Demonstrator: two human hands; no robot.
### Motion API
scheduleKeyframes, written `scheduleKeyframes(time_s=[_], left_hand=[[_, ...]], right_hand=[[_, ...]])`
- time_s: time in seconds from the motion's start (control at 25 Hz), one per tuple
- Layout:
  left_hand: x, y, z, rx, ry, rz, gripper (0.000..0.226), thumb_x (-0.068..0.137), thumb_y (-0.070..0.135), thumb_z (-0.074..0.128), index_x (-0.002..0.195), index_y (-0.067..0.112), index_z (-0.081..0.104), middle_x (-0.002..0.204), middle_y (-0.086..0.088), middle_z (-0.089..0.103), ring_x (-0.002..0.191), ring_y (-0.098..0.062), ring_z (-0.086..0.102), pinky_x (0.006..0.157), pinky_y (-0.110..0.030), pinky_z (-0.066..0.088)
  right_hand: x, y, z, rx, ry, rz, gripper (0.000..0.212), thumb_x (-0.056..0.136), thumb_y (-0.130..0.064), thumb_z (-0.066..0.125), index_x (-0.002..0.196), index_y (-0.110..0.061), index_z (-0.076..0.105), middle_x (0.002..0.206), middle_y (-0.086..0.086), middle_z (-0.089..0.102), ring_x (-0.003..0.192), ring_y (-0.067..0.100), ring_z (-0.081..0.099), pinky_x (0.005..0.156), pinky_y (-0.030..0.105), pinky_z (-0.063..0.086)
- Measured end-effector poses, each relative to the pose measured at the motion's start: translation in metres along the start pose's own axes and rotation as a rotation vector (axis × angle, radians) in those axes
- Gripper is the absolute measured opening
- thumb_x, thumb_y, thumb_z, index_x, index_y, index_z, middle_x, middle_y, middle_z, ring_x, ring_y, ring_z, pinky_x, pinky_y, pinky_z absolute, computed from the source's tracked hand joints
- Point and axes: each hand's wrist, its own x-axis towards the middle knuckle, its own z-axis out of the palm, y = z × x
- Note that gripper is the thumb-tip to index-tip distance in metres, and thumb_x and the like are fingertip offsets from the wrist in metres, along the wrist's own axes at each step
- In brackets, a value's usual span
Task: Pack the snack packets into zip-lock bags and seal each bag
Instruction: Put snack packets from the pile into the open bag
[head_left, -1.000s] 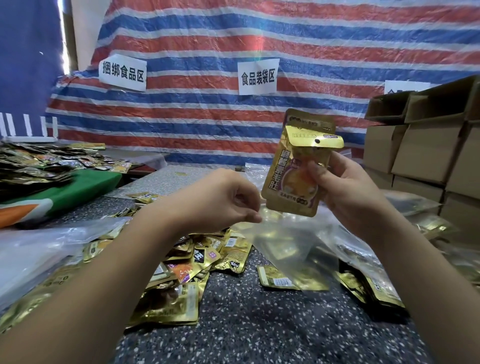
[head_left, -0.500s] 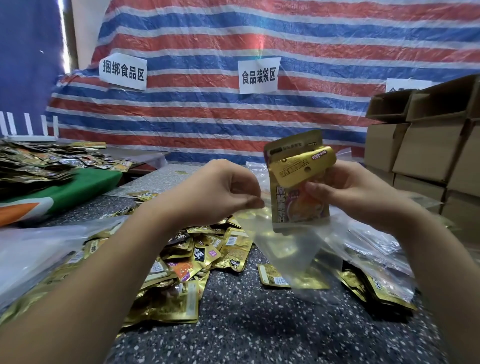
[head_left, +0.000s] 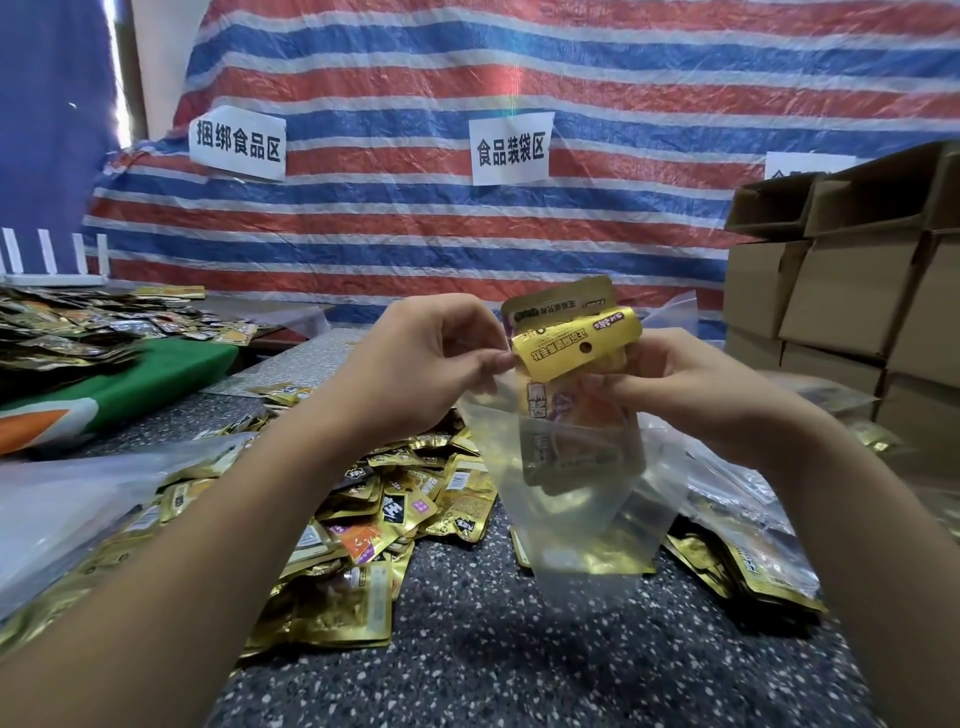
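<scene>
the person stands at the speckled desk (head_left: 519, 649) with both hands raised over it, and everything turns on how the gold packets line up with the bag's mouth. the right hand (head_left: 691, 395) has its grip closed on a small stack of snack packets (head_left: 571, 358), thumb on the front face, holding them upright with their long axis running top to bottom. the lower half of the stack is already inside the clear zip-lock bag (head_left: 571, 499), which hangs down below the hands; the upper half stands out above the opening, and the front packet's top flap is folded forward. the left hand (head_left: 431, 358) has its grip pinched on the bag's rim at the left of the packets, just beside them, keeping the mouth open.

so the packets lie straight above the pocket they must go into, and the way in is down along their own length. the right hand looks best placed to push, the left only to steady the rim. that bent flap could catch on the zip strip. the bag is not yet sealed. loose packets (head_left: 395, 509) lie heaped on the desk beneath.
</scene>
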Motion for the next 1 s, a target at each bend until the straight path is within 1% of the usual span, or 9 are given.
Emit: scheduleKeyframes(time_s=[0.12, 0.2, 0.36, 0.44, 0.52, 0.64, 0.84, 0.92, 1.0], left_hand=[[0.000, 0.000, 0.002, -0.017, -0.010, -0.019, 0.005, 0.085, 0.005, 0.071, 0.088, 0.005, 0.068, 0.072, 0.004, 0.072, 0.066, -0.011, 0.071, 0.065, -0.023, 0.058], [0.000, 0.000, 0.003, -0.030, -0.013, -0.020, 0.005, 0.084, 0.006, 0.072, 0.087, 0.006, 0.067, 0.069, 0.004, 0.072, 0.065, -0.011, 0.071, 0.065, -0.022, 0.058], [-0.001, 0.001, -0.002, -0.076, -0.046, -0.015, 0.013, 0.078, 0.024, 0.072, 0.082, 0.012, 0.067, 0.073, -0.003, 0.072, 0.066, -0.014, 0.072, 0.066, -0.028, 0.059], [-0.001, 0.000, -0.004, -0.092, -0.067, -0.012, 0.017, 0.076, 0.027, 0.071, 0.083, 0.012, 0.067, 0.074, -0.007, 0.072, 0.067, -0.017, 0.071, 0.068, -0.030, 0.059], [0.000, -0.001, -0.005, -0.103, -0.084, -0.014, 0.015, 0.077, 0.025, 0.070, 0.083, 0.012, 0.068, 0.074, -0.006, 0.072, 0.068, -0.016, 0.071, 0.068, -0.028, 0.059], [0.000, -0.003, -0.006, -0.079, -0.081, -0.025, 0.010, 0.080, 0.021, 0.071, 0.084, 0.012, 0.069, 0.072, -0.001, 0.073, 0.067, -0.013, 0.071, 0.066, -0.023, 0.057], [-0.001, -0.001, -0.002, -0.027, -0.058, -0.019, 0.012, 0.079, 0.017, 0.075, 0.081, 0.008, 0.068, 0.071, -0.003, 0.072, 0.066, -0.015, 0.070, 0.067, -0.030, 0.060], [-0.002, 0.002, 0.002, -0.033, -0.085, -0.021, 0.012, 0.078, 0.019, 0.076, 0.079, 0.010, 0.068, 0.071, -0.002, 0.072, 0.066, -0.015, 0.069, 0.065, -0.030, 0.060], [-0.004, 0.007, 0.009, -0.007, -0.135, -0.012, 0.011, 0.078, 0.020, 0.077, 0.077, 0.014, 0.068, 0.072, 0.000, 0.071, 0.066, -0.014, 0.068, 0.061, -0.026, 0.058]], right_hand=[[-0.001, -0.001, 0.002, -0.030, -0.008, 0.056, 0.040, 0.079, -0.038, 0.064, 0.112, -0.017, 0.072, 0.097, -0.001, 0.076, 0.085, 0.007, 0.069, 0.074, 0.021, 0.050], [-0.001, -0.002, 0.006, -0.044, -0.015, 0.071, 0.038, 0.082, -0.040, 0.064, 0.112, -0.019, 0.071, 0.094, -0.006, 0.075, 0.080, 0.003, 0.067, 0.068, 0.016, 0.049], [0.004, 0.003, 0.004, -0.133, 0.163, 0.110, 0.013, 0.096, -0.021, 0.062, 0.096, -0.017, 0.074, 0.079, -0.008, 0.072, 0.067, 0.000, 0.063, 0.060, 0.017, 0.048], [0.003, 0.003, 0.002, -0.124, 0.185, 0.114, 0.024, 0.097, -0.012, 0.058, 0.082, -0.021, 0.074, 0.070, -0.011, 0.069, 0.063, -0.001, 0.062, 0.058, 0.014, 0.046], [-0.001, 0.003, 0.001, -0.135, 0.088, 0.044, 0.024, 0.097, -0.017, 0.059, 0.080, -0.023, 0.075, 0.065, -0.014, 0.066, 0.059, -0.003, 0.057, 0.057, 0.011, 0.043], [-0.004, 0.001, 0.001, -0.181, -0.090, -0.029, 0.011, 0.094, -0.018, 0.064, 0.093, -0.018, 0.075, 0.077, -0.012, 0.069, 0.070, 0.000, 0.058, 0.066, 0.014, 0.044], [-0.009, -0.014, 0.002, -0.414, -0.273, -0.028, 0.025, 0.094, -0.007, 0.056, 0.081, -0.023, 0.071, 0.068, -0.013, 0.061, 0.061, 0.003, 0.050, 0.064, 0.017, 0.042], [-0.011, -0.021, 0.002, -0.584, -0.335, 0.015, 0.027, 0.097, -0.009, 0.056, 0.084, -0.027, 0.072, 0.071, -0.003, 0.064, 0.065, 0.019, 0.053, 0.066, 0.035, 0.049], [-0.012, -0.024, 0.009, -0.766, -0.413, 0.055, 0.018, 0.096, -0.019, 0.058, 0.080, -0.018, 0.066, 0.072, 0.008, 0.061, 0.066, 0.028, 0.053, 0.066, 0.048, 0.048]])
